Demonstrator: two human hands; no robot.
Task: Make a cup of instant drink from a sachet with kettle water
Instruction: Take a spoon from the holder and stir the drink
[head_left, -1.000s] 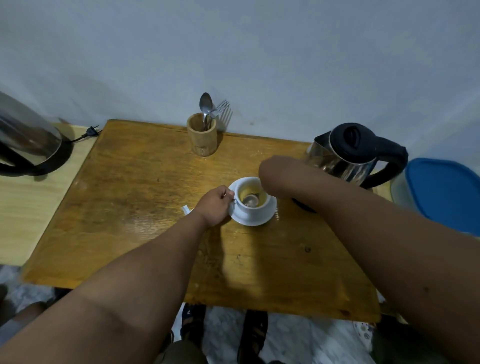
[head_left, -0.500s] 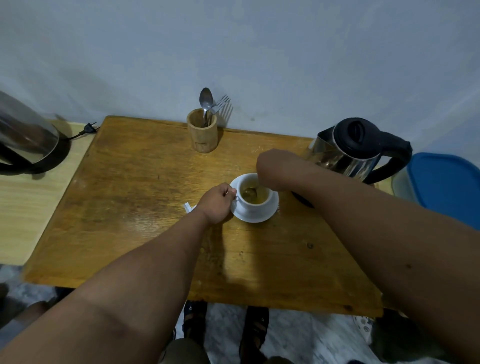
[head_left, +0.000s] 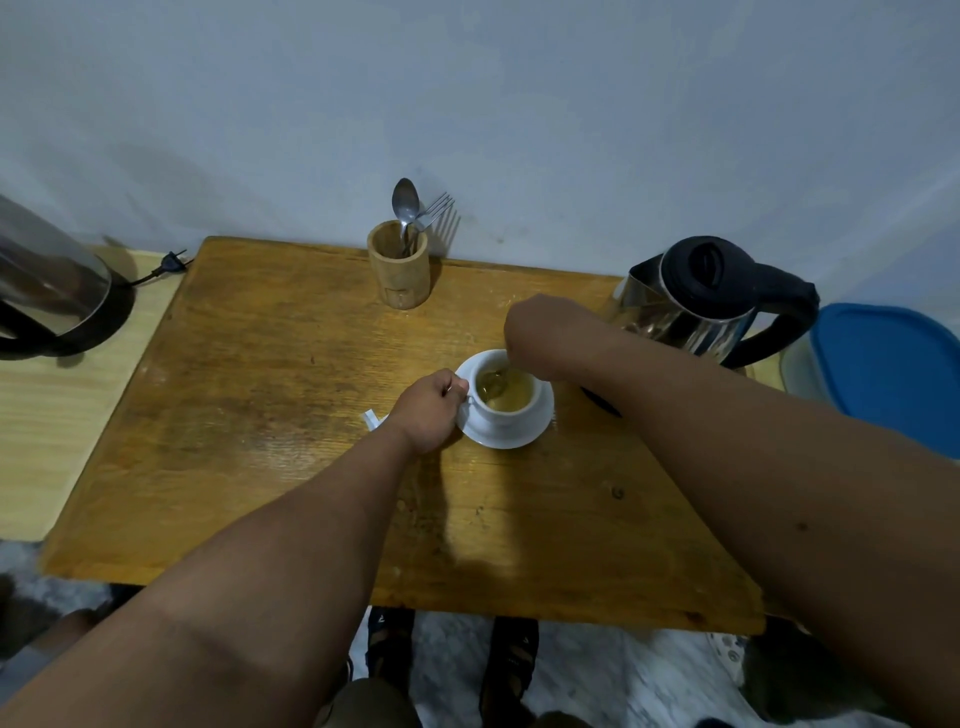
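A white cup (head_left: 505, 402) sits on a white saucer (head_left: 511, 434) near the middle of the wooden counter (head_left: 270, 415), a little toward its right and far side. The cup holds a pale yellowish-brown drink. A metal spoon (head_left: 493, 383) dips into the drink, its bowl showing at the left part of the liquid.

The right hand (head_left: 540, 332) hangs over the far right rim of the cup, fingers curled down and closed; its grip appears to be on the spoon's handle, though the hand hides the handle itself. The left hand (head_left: 428, 410) rests on the counter at the cup's left side, its grip closed with thumb and fingers pinched on the cup's handle and touching the saucer's edge. Just left of that hand a small white scrap (head_left: 371, 419), possibly the torn sachet, peeks out from under the wrist.

Behind and to the right of the cup stands a steel kettle (head_left: 696, 306) with a black lid and black handle, at the counter's far right corner. Right of it is a blue-lidded container (head_left: 893, 364). At the far edge of the counter, by the wall, a wooden holder (head_left: 399, 273) keeps a spoon and a fork upright. Off to the left, on a paler surface, part of a second kettle (head_left: 52, 291) shows, with a black plug (head_left: 171, 262) lying near it.
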